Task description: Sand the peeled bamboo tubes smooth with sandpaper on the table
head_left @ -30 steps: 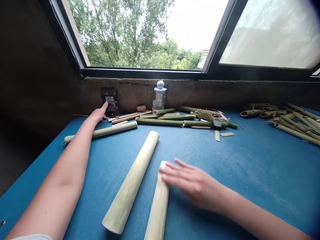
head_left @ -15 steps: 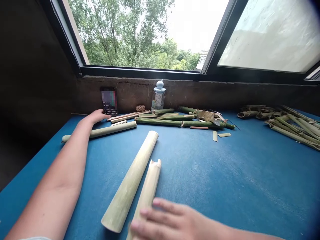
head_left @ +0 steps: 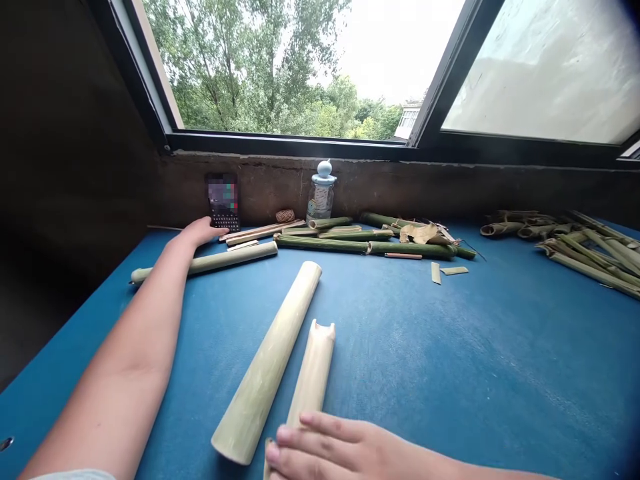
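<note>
My left hand [head_left: 200, 231] reaches far out to the foot of a phone [head_left: 223, 203] that leans on the wall. One finger stretches along the phone's lower edge; the others are mostly hidden. My right hand [head_left: 330, 447] lies with fingers extended across the near part of a pale bamboo tube [head_left: 315, 373] with a notched far end. A sliver of bamboo [head_left: 268, 457] pokes out by its fingertips. Left of that tube, apart from both hands, lies a longer pale bamboo tube [head_left: 270, 367]. Under my left forearm runs a thinner bamboo stick [head_left: 235, 257].
Green bamboo pieces [head_left: 325, 245] lie in a row along the wall, with a ball of twine [head_left: 285, 216] and a lidded jar [head_left: 321, 197] behind. Two flat slips [head_left: 454, 271] lie right of centre. More bamboo [head_left: 595, 260] is heaped at the right of the blue table [head_left: 450, 373].
The notched tube has shifted a little to the right, and my right hand now rests flatter over it. My left hand stays by the phone. The view has shifted slightly.
</note>
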A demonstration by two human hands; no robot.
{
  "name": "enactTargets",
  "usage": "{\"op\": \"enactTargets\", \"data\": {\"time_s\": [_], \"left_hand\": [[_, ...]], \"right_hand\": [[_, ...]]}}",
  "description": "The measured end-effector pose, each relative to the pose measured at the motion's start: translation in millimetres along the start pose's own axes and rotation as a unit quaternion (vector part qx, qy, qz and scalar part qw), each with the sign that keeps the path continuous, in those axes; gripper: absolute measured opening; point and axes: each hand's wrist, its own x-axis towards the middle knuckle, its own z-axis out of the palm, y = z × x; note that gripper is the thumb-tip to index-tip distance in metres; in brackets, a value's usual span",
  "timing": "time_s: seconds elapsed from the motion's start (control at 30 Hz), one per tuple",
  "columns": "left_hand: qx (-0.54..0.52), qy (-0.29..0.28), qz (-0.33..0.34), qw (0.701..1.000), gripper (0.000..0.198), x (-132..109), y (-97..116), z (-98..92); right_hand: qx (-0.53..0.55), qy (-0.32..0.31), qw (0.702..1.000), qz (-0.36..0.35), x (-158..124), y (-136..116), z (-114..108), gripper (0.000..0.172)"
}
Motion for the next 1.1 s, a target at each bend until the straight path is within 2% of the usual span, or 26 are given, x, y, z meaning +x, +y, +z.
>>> {"op": "enactTargets", "data": {"time_s": [0.07,0.17,0.23,0.37,0.43,0.47,0.6,0.63,0.73,0.8,0.83,0.97,1.03,1.1], "left_hand": [[0.001,0.005,0.000,1.000,0.061,1,-2,1.1],[0.005,0.012,0.009,1.000,0.060,2,-4,2.6],[0.009,0.018,0.020,1.000,0.055,3,-5,3.4],[0.024,0.035,0.021,0.999,0.053,7,-8,5.9],[0.032,0.040,0.010,0.999,0.056,10,-9,7.3],[0.034,0.042,0.007,0.999,0.058,11,-10,8.0],[0.031,0.047,0.002,0.998,0.060,14,-11,8.9],[0.029,0.047,-0.001,0.998,0.060,14,-11,8.7],[0.031,0.046,-0.005,0.998,0.059,14,-11,8.5],[0.037,0.050,-0.005,0.998,0.059,14,-11,8.8],[0.039,0.054,-0.004,0.998,0.059,14,-11,9.1],[0.033,0.064,0.001,0.997,0.057,13,-10,10.1],[0.033,0.055,0.001,0.998,0.056,13,-10,10.1],[0.037,0.046,-0.001,0.998,0.056,12,-9,9.8]], "right_hand": [[0.005,0.022,1.000,0.017,-2,5,3,0.035],[-0.005,0.060,0.994,0.089,-11,21,9,0.036],[-0.011,0.051,0.993,0.105,-14,25,10,0.037],[0.010,-0.007,1.000,0.023,-11,13,0,0.037],[0.033,-0.016,0.999,-0.009,-12,13,-2,0.037],[0.042,-0.009,0.999,0.001,-15,15,-1,0.038],[0.029,0.027,0.991,0.130,-33,25,19,0.042],[0.024,0.039,0.990,0.134,-35,22,26,0.042],[0.013,0.081,0.996,0.036,-38,10,39,0.041],[0.021,0.088,0.996,-0.013,-38,9,37,0.042],[0.032,0.070,0.997,0.000,-39,13,34,0.041],[0.041,0.024,0.988,0.150,-42,30,23,0.043],[0.021,0.049,0.991,0.126,-42,26,27,0.041],[0.000,0.102,0.993,0.057,-41,18,33,0.040]]}}
